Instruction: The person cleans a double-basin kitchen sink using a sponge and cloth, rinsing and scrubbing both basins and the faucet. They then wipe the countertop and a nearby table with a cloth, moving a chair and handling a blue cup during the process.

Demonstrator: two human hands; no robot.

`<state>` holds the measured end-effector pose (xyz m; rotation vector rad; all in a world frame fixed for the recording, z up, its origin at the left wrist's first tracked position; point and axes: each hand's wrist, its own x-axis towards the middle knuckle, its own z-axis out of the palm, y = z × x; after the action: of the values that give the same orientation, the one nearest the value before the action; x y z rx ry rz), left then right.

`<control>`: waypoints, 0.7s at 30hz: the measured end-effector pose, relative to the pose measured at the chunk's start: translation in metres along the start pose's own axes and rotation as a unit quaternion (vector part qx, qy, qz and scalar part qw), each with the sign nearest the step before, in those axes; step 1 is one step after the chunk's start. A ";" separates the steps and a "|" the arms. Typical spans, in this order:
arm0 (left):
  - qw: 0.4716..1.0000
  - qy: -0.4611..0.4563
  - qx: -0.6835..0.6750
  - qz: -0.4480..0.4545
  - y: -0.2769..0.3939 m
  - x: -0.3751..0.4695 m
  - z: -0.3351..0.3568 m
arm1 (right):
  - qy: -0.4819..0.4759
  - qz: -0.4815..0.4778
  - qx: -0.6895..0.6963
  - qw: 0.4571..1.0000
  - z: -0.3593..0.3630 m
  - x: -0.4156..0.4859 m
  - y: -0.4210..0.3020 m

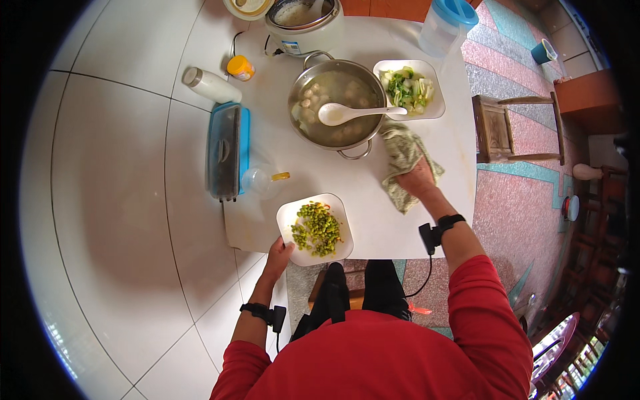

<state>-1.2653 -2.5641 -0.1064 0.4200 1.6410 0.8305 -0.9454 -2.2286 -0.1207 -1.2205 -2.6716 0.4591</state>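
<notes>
With its thumb over the rim, my left hand (pixel 278 257) grips the lower left corner of a white square plate (pixel 287 216) that holds green beans (pixel 316 227). My right hand (pixel 417 179) presses on a crumpled green patterned cloth (pixel 401 150) on the white table (pixel 340 177). Just up and left of the cloth stands a steel two-handled pot (pixel 295 122) of broth with meatballs, a white spoon (pixel 336 114) lying across it. A second white plate (pixel 439 107) of cooked leafy greens (pixel 407 90) sits right beside the pot.
A rice cooker (pixel 305 37) and a blue-lidded pitcher (pixel 442 30) stand at the far edge. Along the left lie a yellow-lidded jar (pixel 241 68), a white bottle (pixel 212 85), a blue lidded box (pixel 227 150) and a clear cup (pixel 260 181). A wooden chair (pixel 495 129) is at right.
</notes>
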 end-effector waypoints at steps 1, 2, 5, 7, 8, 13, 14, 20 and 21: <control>1.000 -0.007 -0.010 0.016 0.002 0.000 0.001 | -0.003 0.019 -0.028 0.999 -0.004 -0.003 0.013; 0.999 -0.012 -0.020 0.023 0.000 0.005 0.002 | 0.011 0.027 -0.070 0.997 -0.004 -0.008 0.027; 1.000 -0.009 -0.018 0.023 0.005 0.005 0.004 | 0.047 0.074 -0.137 0.987 -0.009 -0.030 0.064; 0.999 -0.010 -0.018 0.026 0.007 0.007 0.005 | 0.052 0.153 -0.136 0.977 -0.006 -0.050 0.082; 0.999 -0.013 -0.021 0.027 0.009 0.007 0.006 | 0.028 0.218 -0.139 0.966 -0.004 -0.062 0.088; 0.999 -0.024 -0.019 0.036 0.013 0.012 0.006 | 0.005 0.326 -0.143 0.934 0.006 -0.135 0.091; 0.999 -0.028 -0.015 0.038 0.013 0.013 0.006 | -0.017 0.361 -0.143 0.921 0.010 -0.148 0.086; 0.996 -0.057 -0.034 0.066 0.016 0.020 0.002 | 0.000 0.360 -0.132 0.923 0.024 -0.192 0.032; 0.996 -0.058 -0.042 0.062 0.016 0.021 0.002 | -0.036 0.305 -0.185 0.933 0.024 -0.191 0.018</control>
<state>-1.2711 -2.5386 -0.1099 0.5063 1.4790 0.9461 -0.8151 -2.3672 -0.1547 -2.1980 -2.4531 0.0603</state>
